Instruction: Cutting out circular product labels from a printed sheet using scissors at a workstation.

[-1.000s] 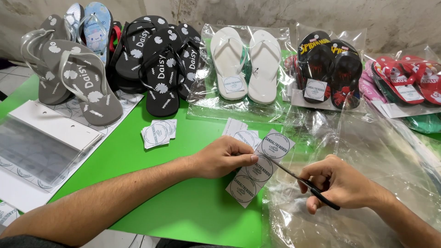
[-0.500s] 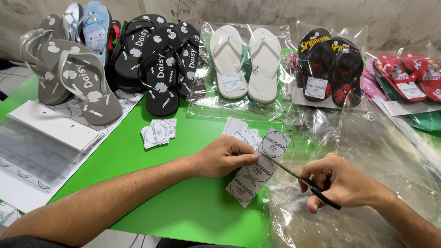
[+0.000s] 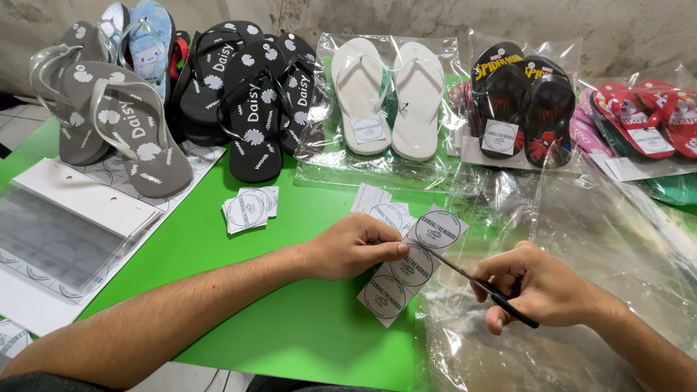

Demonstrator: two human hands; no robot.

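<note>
On the green table (image 3: 290, 341), left hand (image 3: 356, 247) fingers pinching label strip (image 3: 406, 272), right hand (image 3: 537, 287) clenched on scissors (image 3: 465, 276).

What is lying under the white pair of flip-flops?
The white flip-flops lie on a clear plastic bag, which rests on the green table. A round label sits on one sole. Anything beneath the soles is covered.

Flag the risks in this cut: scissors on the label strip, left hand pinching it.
1. The left hand pinches the label strip right where the scissors in the right hand meet it; its fingertips could get nicked.
2. The cut line passes close to the round printed labels, so a drifting cut may clip one.
3. Loose plastic sheeting lies under the right hand and could catch in the blades.
</note>
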